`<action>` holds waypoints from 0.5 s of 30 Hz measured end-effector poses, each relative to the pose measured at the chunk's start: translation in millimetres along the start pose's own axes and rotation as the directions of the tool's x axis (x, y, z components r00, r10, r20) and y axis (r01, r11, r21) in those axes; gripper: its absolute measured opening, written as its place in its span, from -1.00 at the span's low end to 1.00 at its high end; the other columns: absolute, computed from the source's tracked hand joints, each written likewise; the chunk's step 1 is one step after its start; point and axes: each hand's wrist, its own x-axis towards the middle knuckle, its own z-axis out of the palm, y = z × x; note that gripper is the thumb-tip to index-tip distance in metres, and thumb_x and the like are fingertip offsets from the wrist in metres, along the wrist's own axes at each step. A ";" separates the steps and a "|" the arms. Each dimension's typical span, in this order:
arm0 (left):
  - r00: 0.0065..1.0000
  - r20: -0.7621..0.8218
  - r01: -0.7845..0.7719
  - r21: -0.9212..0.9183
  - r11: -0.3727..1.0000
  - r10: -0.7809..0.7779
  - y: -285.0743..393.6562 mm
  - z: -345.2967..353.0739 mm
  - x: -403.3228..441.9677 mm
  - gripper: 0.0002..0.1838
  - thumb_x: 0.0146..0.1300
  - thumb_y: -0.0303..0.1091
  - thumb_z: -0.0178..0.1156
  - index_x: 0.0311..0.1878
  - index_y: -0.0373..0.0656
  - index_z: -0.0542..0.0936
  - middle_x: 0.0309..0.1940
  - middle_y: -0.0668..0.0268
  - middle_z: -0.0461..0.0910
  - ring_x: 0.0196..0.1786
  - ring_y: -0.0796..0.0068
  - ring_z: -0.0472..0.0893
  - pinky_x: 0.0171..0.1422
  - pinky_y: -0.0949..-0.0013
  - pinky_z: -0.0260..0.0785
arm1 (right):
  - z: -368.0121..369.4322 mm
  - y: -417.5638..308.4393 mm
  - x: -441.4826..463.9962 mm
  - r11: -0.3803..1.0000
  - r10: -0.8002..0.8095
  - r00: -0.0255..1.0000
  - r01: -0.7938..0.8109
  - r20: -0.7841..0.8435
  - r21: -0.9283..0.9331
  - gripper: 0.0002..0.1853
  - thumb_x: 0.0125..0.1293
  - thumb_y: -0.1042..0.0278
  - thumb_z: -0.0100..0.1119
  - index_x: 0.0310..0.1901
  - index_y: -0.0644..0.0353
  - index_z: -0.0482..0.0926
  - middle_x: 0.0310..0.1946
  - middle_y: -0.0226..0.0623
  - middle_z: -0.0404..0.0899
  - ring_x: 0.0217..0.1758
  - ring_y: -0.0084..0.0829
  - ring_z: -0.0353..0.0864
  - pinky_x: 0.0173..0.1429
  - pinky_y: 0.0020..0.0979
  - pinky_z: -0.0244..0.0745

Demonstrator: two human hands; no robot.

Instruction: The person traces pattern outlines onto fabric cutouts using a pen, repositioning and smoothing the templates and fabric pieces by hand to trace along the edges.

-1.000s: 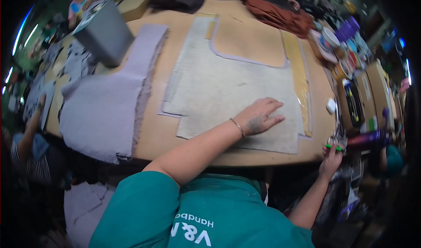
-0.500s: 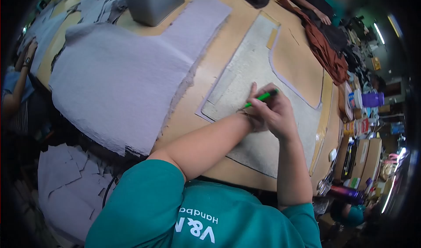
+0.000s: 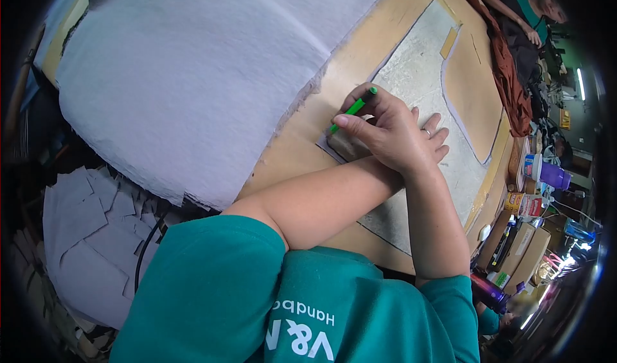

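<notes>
My arms cross over a stiff grey pattern piece (image 3: 414, 61), with pale lilac material showing along its edges. Pinched in my right hand (image 3: 389, 128) is a green pen (image 3: 352, 111), its lower end down at the pattern's left edge. My left hand (image 3: 436, 137), wearing a ring, lies flat on the pattern with its fingers spread. The right wrist covers most of that hand. A large lilac sheet (image 3: 193, 80) with ragged edges is spread to the left of the pattern.
Lilac offcuts (image 3: 96, 228) are piled at lower left. Brown cloth (image 3: 508, 87) runs along the table's (image 3: 289, 154) far right, where another person's hand (image 3: 533, 36) rests. Cardboard boxes (image 3: 524, 254) and a purple tub (image 3: 554, 177) stand at right.
My right hand has moved left with the pen, to the pattern's left edge. My left hand's spread fingers now show to the right of it. The camera view has shifted.
</notes>
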 end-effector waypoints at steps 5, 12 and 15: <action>0.999 0.039 -0.007 0.011 1.000 0.006 1.1 -5.8 1.2 -0.46 0.17 -0.05 -0.25 0.20 -0.07 0.22 0.29 0.11 0.01 0.35 0.00 -0.07 0.24 -0.25 -0.13 | 3.3 8.1 5.5 0.997 -0.033 0.999 0.033 -0.003 -0.076 -0.79 0.05 0.34 0.18 -0.39 0.27 0.41 -0.60 -0.15 0.46 -0.51 -0.33 0.49 -0.38 -0.37 0.36; 0.983 0.153 0.130 -0.169 0.977 -0.105 3.5 9.6 17.5 -0.34 0.08 0.04 -0.05 0.24 -0.03 0.16 0.30 0.22 -0.01 0.35 0.11 -0.08 0.25 -0.28 -0.29 | -61.2 36.2 43.9 0.991 -0.009 0.980 -0.018 -0.198 -0.133 -0.82 0.12 0.38 0.13 -0.29 0.24 0.39 -0.51 -0.38 0.45 -0.43 -0.59 0.40 -0.31 -0.54 0.33; 0.922 0.339 0.230 -0.083 0.970 -0.189 12.8 -32.9 18.9 -0.34 0.07 0.04 0.00 0.23 -0.01 0.19 0.29 0.25 0.00 0.35 0.19 -0.08 0.24 -0.29 -0.28 | -106.6 64.7 86.6 0.982 -0.074 0.928 0.004 -0.364 -0.188 -0.78 0.08 0.34 0.16 -0.32 0.26 0.39 -0.48 -0.24 0.49 -0.40 -0.41 0.47 -0.28 -0.44 0.36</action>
